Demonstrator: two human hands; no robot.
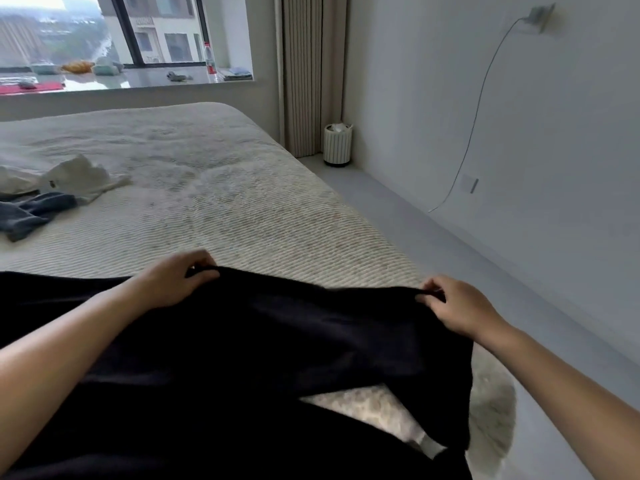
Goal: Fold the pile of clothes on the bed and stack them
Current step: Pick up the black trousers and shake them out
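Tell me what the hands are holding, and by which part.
Both hold the black garment by its far edge: left hand pinches one end, right hand the other.

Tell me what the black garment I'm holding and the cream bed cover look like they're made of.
The black garment looks like a soft matte knit, probably cotton jersey: it drapes limply and shows no sheen. The cream bed cover looks like a textured quilted or woven fabric, judging by its fine diagonal ribbing; the fibre can't be told.
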